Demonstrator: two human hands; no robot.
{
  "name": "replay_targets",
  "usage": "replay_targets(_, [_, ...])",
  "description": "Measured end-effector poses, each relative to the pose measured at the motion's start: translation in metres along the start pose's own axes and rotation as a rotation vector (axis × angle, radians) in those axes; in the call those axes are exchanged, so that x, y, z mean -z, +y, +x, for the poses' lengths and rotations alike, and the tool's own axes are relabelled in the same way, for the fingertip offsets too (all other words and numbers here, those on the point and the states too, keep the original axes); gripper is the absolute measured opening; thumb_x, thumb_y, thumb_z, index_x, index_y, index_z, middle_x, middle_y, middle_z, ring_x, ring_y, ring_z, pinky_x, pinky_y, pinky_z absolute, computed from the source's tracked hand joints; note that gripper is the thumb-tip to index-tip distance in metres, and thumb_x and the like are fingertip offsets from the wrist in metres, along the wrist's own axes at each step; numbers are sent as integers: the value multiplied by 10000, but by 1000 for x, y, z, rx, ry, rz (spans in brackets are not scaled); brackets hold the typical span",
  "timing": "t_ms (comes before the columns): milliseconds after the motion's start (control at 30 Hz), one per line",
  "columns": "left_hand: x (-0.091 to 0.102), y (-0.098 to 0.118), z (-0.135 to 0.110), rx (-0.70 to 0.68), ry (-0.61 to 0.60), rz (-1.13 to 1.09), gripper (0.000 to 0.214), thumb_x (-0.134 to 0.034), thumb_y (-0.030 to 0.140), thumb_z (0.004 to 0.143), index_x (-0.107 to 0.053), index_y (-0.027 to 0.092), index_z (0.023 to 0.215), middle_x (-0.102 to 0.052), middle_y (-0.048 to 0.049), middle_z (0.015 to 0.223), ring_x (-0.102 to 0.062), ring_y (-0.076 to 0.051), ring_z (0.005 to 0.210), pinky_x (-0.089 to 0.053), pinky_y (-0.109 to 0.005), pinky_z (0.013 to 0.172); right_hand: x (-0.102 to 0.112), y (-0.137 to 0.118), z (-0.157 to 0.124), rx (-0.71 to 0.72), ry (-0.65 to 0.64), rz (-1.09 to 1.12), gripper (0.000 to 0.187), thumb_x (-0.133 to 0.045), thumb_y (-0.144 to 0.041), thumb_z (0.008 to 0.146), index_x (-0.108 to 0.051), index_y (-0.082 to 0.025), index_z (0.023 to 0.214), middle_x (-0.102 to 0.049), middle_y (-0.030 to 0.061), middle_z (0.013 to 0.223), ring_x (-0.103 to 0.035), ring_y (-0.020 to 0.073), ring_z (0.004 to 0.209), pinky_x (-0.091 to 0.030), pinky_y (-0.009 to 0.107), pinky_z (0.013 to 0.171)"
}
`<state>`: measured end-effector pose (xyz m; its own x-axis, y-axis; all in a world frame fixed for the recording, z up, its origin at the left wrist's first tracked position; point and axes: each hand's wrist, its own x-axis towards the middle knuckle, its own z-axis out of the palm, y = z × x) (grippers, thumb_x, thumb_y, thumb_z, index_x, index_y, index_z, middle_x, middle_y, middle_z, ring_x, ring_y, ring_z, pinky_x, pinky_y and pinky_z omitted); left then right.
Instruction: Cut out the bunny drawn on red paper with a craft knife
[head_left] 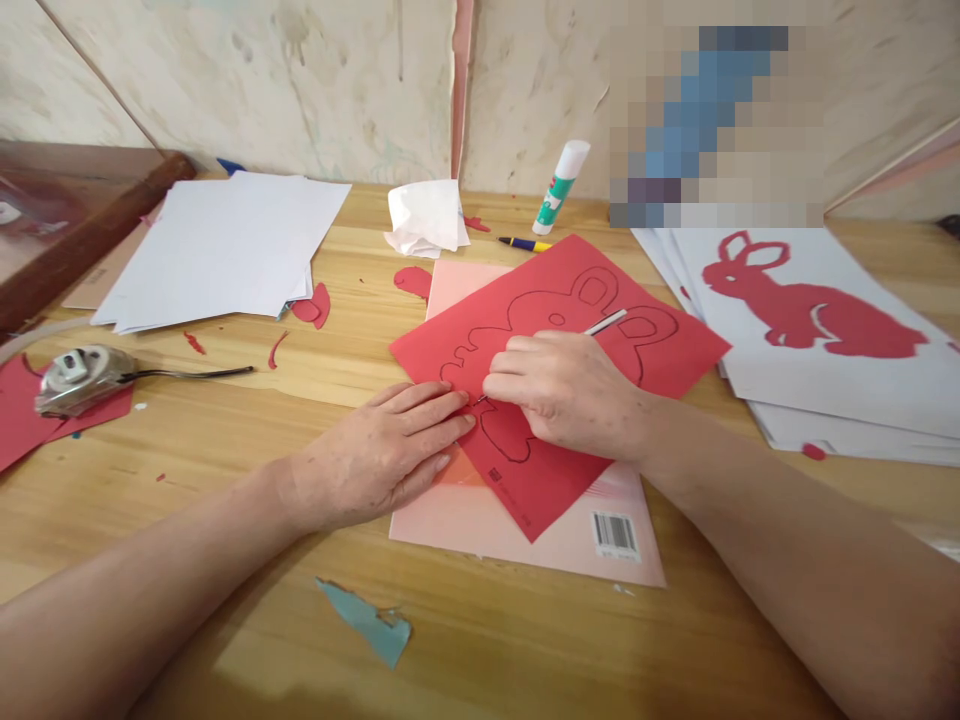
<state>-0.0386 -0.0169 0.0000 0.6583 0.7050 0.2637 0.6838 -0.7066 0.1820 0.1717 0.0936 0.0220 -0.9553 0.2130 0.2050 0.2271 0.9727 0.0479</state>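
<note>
My right hand [566, 385] is closed around a slim white-and-dark pen [606, 322]. Its thin tip meets a sheet of red paper [559, 500], beside the black outline of an animal with two rounded ears. Most of the pen's shaft is hidden by my fingers. Fingers stretched out, my left hand [390, 450] lies flat across the sheet's left edge, just left of the pen tip. Beneath the tilted sheet is a pale pink booklet [525, 555] with a barcode.
White sheets [225, 245] lie back left, near a tape measure [86, 380]. Behind the red paper are a glue stick [562, 187], a blue-and-yellow pen [523, 244] and crumpled paper [425, 215]. A red rabbit cutout [821, 310] rests on white paper at right. A teal scrap [367, 620] lies in front.
</note>
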Motion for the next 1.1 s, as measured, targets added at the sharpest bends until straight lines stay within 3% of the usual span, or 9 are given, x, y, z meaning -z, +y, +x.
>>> replay_targets(900, [1, 1, 2, 1, 13, 10, 351, -422, 199, 948, -506, 115, 1278, -537, -127, 1317, -442, -253, 1268, -406, -458, 1053, -5, 0, 0, 30, 81, -23, 268, -402, 19, 705, -580, -180, 719, -494, 5, 596, -321, 159, 627, -164, 297, 559])
replay_targets(1100, [0, 0, -1, 14, 31, -23, 358, -422, 229, 954, -502, 133, 1290, -523, -129, 1335, -441, -247, 1276, -409, -467, 1053, -1, 1, -4, -6, 40, 0, 240, -431, 12, 691, -577, -175, 724, -539, 15, 659, -372, 152, 654, -185, 282, 557])
